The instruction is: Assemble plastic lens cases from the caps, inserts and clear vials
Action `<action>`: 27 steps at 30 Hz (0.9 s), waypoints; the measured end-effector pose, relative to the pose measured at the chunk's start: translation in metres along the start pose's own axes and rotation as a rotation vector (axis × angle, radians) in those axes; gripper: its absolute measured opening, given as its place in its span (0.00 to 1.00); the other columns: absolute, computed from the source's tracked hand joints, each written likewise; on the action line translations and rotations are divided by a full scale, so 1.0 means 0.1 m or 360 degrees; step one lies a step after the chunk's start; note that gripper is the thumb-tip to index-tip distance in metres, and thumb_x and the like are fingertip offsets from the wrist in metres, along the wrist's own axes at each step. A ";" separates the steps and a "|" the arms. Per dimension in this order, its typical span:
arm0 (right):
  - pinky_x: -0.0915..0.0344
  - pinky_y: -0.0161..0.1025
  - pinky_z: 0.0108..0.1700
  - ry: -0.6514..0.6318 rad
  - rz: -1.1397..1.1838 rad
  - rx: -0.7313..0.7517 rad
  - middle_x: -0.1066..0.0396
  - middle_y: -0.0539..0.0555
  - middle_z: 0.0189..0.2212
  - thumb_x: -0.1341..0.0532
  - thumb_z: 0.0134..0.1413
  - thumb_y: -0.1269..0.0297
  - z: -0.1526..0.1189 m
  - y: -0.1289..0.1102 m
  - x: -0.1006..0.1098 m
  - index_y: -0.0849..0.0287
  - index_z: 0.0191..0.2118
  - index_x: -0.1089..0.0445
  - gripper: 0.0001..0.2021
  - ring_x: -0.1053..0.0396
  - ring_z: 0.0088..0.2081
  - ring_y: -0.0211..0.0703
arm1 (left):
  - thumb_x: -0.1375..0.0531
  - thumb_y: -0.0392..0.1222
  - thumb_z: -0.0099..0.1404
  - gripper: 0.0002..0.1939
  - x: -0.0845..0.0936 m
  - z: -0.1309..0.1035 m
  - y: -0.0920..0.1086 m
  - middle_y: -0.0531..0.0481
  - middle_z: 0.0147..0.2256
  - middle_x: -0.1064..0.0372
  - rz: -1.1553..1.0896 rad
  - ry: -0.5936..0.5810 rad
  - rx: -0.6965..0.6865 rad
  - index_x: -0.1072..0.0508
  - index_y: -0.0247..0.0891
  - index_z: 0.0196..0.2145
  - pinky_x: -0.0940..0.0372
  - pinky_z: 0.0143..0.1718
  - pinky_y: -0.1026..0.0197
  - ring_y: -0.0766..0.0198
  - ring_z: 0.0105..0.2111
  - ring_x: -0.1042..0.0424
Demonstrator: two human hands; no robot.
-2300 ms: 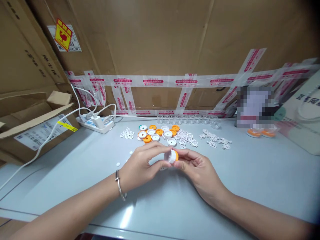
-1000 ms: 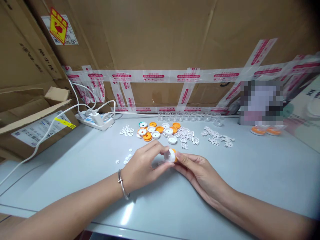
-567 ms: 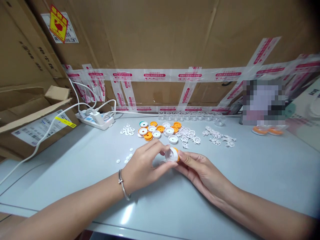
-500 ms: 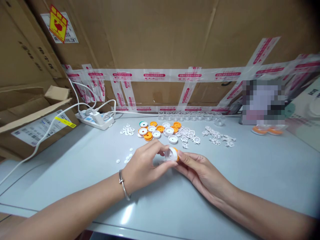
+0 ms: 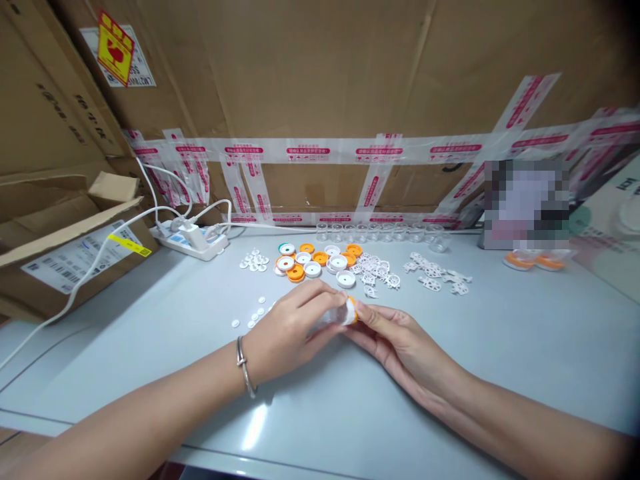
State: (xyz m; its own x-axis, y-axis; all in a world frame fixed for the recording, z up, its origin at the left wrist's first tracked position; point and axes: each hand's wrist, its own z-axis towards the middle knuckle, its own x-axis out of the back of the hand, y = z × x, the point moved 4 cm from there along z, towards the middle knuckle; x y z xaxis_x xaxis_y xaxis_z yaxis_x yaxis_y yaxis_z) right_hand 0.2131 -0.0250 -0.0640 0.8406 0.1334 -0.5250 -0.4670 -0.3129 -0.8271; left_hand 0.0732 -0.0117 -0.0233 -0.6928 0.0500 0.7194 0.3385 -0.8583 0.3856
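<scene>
Over the middle of the table, my left hand is closed around a clear plastic cup, partly hidden by the fingers. The cup's right end meets a round white-and-orange cap, which my right hand pinches between thumb and fingers. Whether cup and cap are locked together I cannot tell. Just beyond my hands lie several white round caps and orange round caps. Small white discs are scattered beside my left hand.
Clear cups stand in a row at the back. White wheel-shaped parts and flat white pieces lie behind my right hand. Orange-based pieces sit far right. A power strip and an open carton are left.
The clear cup has come up to the white side of the cap, and my left fingers have closed further over it. The white inner face is now mostly covered. My right hand stays put.
</scene>
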 end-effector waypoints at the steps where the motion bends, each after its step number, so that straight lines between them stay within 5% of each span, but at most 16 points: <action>1: 0.36 0.39 0.50 -0.0003 0.0005 0.0009 0.25 0.53 0.31 0.36 0.48 0.62 0.00 0.00 0.00 0.59 0.31 0.23 0.07 0.30 0.37 0.38 | 0.44 0.34 0.62 0.11 0.00 0.00 -0.01 0.44 0.40 0.34 -0.0031 0.0009 0.0030 0.36 0.36 0.44 0.35 0.43 0.60 0.64 0.41 0.34; 9: 0.37 0.39 0.51 -0.0101 -0.0057 -0.0011 0.25 0.54 0.34 0.37 0.49 0.62 -0.02 -0.04 -0.03 0.58 0.36 0.23 0.09 0.30 0.39 0.38 | 0.39 0.43 0.58 0.11 0.05 0.02 -0.03 0.50 0.31 0.32 -0.0012 0.0196 0.0236 0.34 0.36 0.35 0.36 0.36 0.62 0.65 0.34 0.32; 27: 0.38 0.42 0.52 -0.0090 -0.0103 -0.0044 0.25 0.55 0.35 0.37 0.49 0.61 0.00 -0.03 0.00 0.61 0.34 0.24 0.09 0.30 0.43 0.42 | 0.45 0.33 0.63 0.09 0.02 -0.01 -0.01 0.44 0.39 0.31 0.0266 0.0046 -0.0190 0.35 0.34 0.42 0.33 0.41 0.60 0.64 0.39 0.32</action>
State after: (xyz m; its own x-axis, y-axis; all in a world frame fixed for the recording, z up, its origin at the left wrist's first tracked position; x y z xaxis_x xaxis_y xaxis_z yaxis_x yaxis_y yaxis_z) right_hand 0.2144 -0.0236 -0.0613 0.8517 0.2066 -0.4817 -0.4038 -0.3273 -0.8543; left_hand 0.0707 -0.0118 -0.0226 -0.6519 -0.1115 0.7501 0.3737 -0.9079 0.1898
